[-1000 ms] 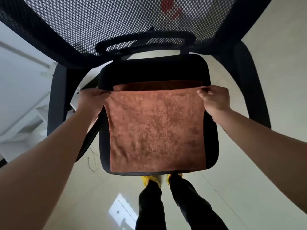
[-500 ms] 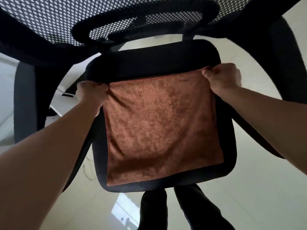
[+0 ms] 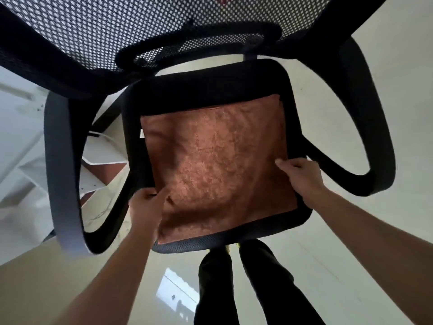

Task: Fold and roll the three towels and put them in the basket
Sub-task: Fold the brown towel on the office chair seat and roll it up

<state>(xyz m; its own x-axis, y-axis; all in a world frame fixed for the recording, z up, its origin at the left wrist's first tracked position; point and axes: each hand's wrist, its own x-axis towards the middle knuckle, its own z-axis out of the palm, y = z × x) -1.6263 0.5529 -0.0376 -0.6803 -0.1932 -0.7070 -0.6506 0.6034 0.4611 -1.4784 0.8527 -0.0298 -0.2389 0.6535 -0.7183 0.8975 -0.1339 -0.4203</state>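
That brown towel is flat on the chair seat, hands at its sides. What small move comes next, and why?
Probably fold the left edge across toward the right. The towel lies flat and unrolled on the chair seat; the left hand pinches its left edge, puckering it, while the right hand sits at the right edge. A narrower strip should roll tidier.

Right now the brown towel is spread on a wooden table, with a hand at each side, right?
Not quite. The head view shows the brown towel spread on the black chair seat, not a wooden table. The left hand and right hand are indeed at its sides.
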